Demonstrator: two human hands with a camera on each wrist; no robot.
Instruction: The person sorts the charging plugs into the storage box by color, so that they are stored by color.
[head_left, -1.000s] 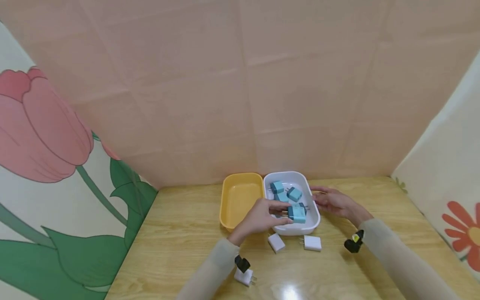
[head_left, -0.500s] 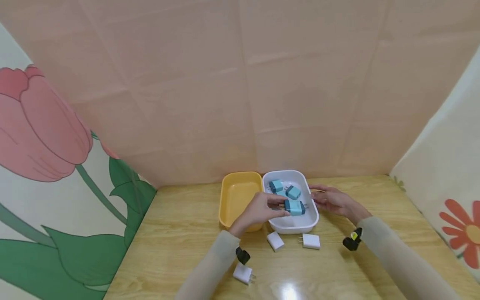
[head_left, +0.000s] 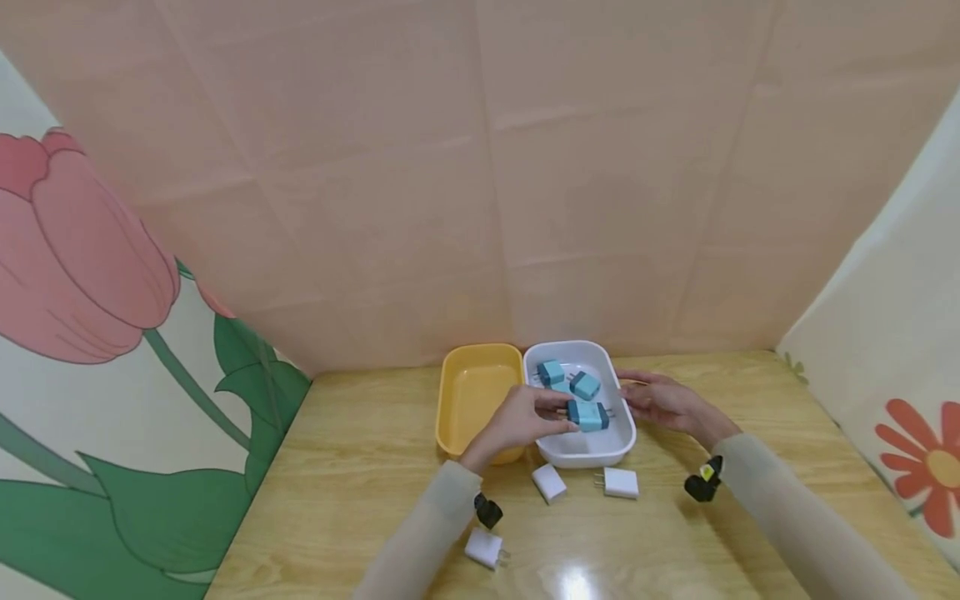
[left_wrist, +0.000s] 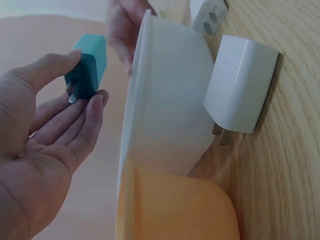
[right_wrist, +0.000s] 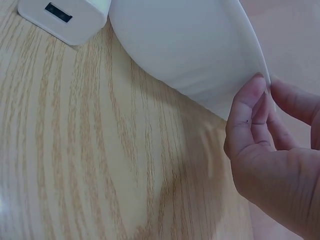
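- My left hand point(head_left: 517, 419) is pinching a blue charger point(left_wrist: 92, 62) between thumb and fingers, over the white tray point(head_left: 577, 460), low and just right of centre in the head view.
- My right hand point(head_left: 663, 406) is gripping the tray's right rim.
- I'm judging the charger light, rigid, perhaps slightly slippery; its flat sides are probably offering better hold than its prongs point(left_wrist: 73, 96).

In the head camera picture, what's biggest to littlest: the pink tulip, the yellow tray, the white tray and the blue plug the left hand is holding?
1. Pink tulip
2. Yellow tray and white tray: too alike to rank, and the left hand hides part of each
3. Blue plug
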